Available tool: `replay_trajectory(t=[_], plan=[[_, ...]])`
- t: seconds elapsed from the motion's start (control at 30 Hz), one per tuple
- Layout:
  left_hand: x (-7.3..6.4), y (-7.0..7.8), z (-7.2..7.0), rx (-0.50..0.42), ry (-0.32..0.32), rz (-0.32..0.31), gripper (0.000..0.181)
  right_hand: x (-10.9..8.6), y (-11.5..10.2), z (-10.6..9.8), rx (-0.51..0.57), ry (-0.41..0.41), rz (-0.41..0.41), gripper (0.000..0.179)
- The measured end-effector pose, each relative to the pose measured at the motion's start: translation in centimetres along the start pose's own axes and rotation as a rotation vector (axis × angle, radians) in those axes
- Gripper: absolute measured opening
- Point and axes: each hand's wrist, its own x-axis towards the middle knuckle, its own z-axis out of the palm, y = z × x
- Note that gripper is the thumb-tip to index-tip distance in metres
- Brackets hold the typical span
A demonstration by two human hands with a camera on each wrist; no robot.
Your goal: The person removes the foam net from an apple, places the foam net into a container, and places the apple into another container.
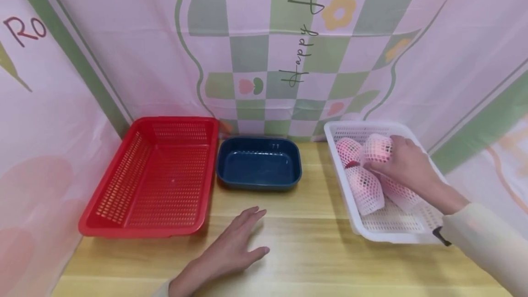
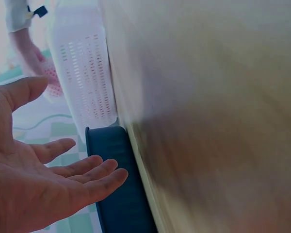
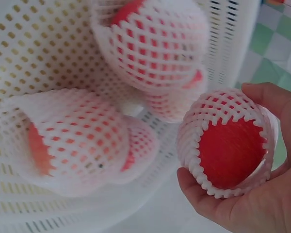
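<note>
My right hand (image 1: 406, 159) grips a red apple (image 3: 230, 153) in a white foam net, thumb on one side and fingers on the other. In the head view this netted apple (image 1: 378, 147) is at the far part of the white basket (image 1: 359, 221). Several other netted apples (image 3: 82, 145) lie in that basket, partly overlapping one another. My left hand (image 1: 231, 244) hovers over the table in front of the dark blue dish (image 1: 259, 186), holding nothing. Its fingers are spread and relaxed in the left wrist view, with the dish (image 2: 121, 184) beyond them.
A red perforated basket (image 1: 165, 231) stands at the left, close beside the blue dish, with nothing inside. The wooden table (image 1: 313, 246) runs up to a patterned cloth backdrop (image 1: 247, 54). More cloth hangs along both sides.
</note>
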Motion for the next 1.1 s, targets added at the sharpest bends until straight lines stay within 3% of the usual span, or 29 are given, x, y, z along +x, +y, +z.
replay_trajectory(t=[0.3, 0.47, 0.8, 1.1], plan=[[0.0, -0.5, 0.5, -0.017, 0.003, 0.003, 0.081, -1.2, -2.4, -1.4, 0.05, 0.04, -0.099, 0.088], [0.0, -0.3, 0.4, -0.034, -0.001, -0.015, 0.083, -2.1, -4.4, -1.3, 0.064, 0.047, -0.158, 0.09], [0.0, -0.4, 0.3, -0.056, 0.0, -0.014, 0.083, -4.3, -8.8, -0.2, 0.086, 0.034, -0.252, 0.092], [0.1, -0.4, 0.4, -0.065, 0.012, 0.0, 0.082, -6.1, -11.4, 1.4, 0.043, 0.022, -0.288, 0.094]])
